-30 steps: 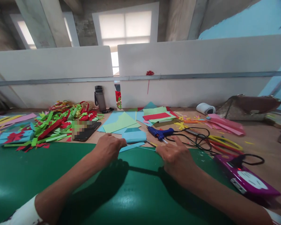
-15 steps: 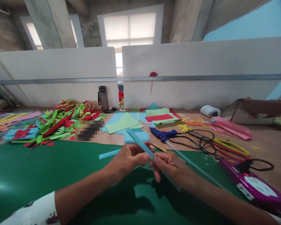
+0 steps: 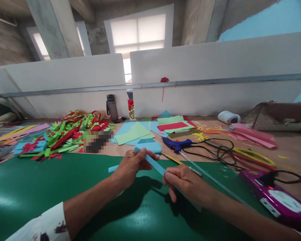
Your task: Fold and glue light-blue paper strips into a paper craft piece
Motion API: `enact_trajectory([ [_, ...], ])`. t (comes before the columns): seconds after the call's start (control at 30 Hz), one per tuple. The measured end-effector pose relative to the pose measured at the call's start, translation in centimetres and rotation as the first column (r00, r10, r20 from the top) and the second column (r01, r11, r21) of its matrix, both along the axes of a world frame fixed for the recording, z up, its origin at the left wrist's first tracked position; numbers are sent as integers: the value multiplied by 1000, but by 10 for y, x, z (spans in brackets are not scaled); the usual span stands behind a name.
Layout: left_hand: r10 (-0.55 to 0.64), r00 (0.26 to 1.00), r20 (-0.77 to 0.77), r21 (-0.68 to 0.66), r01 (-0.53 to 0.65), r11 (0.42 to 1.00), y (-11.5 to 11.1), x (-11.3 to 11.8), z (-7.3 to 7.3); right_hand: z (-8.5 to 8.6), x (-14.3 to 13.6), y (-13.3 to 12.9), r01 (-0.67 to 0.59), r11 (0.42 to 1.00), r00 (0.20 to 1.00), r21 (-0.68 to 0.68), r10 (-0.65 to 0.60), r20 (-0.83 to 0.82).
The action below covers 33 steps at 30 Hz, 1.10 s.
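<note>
A light blue paper strip (image 3: 155, 164) is stretched slantwise between my two hands above the green mat (image 3: 90, 187). Near its upper end, my left hand (image 3: 132, 167) pinches it between thumb and fingers. My right hand (image 3: 182, 179) grips it lower down, and the strip's tail passes under that hand toward the lower right. Another blue strip (image 3: 112, 168) lies on the mat, partly hidden behind my left hand. Just beyond the hands is a stack of light blue pieces (image 3: 152, 147). A yellow pencil-like stick (image 3: 173, 158) rests beside it.
A blue glue gun (image 3: 177, 144) with a black cord lies beyond my right hand. At right sits a purple power strip (image 3: 273, 195). Green and red strips (image 3: 65, 137) are heaped at left, near a grey bottle (image 3: 112, 108). Coloured sheets (image 3: 132, 132) lie at the back.
My left hand has slid up along the strip to its upper end, away from my right hand. The hands are now farther apart, and the view has tilted slightly.
</note>
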<state>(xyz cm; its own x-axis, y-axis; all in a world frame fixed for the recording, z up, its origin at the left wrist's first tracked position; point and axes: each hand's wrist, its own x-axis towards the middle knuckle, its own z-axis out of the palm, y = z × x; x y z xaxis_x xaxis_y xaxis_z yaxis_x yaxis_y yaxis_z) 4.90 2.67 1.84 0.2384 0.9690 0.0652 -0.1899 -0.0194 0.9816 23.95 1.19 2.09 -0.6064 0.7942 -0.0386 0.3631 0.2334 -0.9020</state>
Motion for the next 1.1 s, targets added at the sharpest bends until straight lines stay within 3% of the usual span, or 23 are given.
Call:
enact_trajectory([
  [0.27, 15, 988, 151, -84, -2, 996, 6, -5, 1, -5, -1, 2, 0, 1000, 1000, -20, 1, 25],
  [0.37, 5, 1000, 21, -99, -3, 995, -3, 5, -2, -6, -3, 1, -4, 1000, 999, -18, 5, 32],
  [0.5, -96, 975, -200, -29, 92, 995, -18, 18, -2, -5, -4, 0, -25, 999, 999, 34, 24, 36],
  [0.57, -54, 965, -256, -25, 50, 998, -19, 19, 1, -3, -3, -1, -30, 999, 999, 28, 28, 45],
  [0.73, 162, 944, -287, 33, -159, 987, -3, -4, 5, 4, 0, 1, 16, 1000, 996, -8, -15, 83],
  [0.9, 265, 943, -200, 30, -265, 964, 19, -34, 8, 2, 3, 4, 22, 998, 995, -61, -16, 93],
  [1.0, 258, 953, -160, 11, -259, 966, 23, -42, 14, 3, 3, 1, 38, 999, 992, 21, -40, 120],
  [1.1, 152, 973, -173, -43, -161, 986, 20, -36, 13, 5, 3, -1, 107, 985, 985, 133, -124, 122],
])
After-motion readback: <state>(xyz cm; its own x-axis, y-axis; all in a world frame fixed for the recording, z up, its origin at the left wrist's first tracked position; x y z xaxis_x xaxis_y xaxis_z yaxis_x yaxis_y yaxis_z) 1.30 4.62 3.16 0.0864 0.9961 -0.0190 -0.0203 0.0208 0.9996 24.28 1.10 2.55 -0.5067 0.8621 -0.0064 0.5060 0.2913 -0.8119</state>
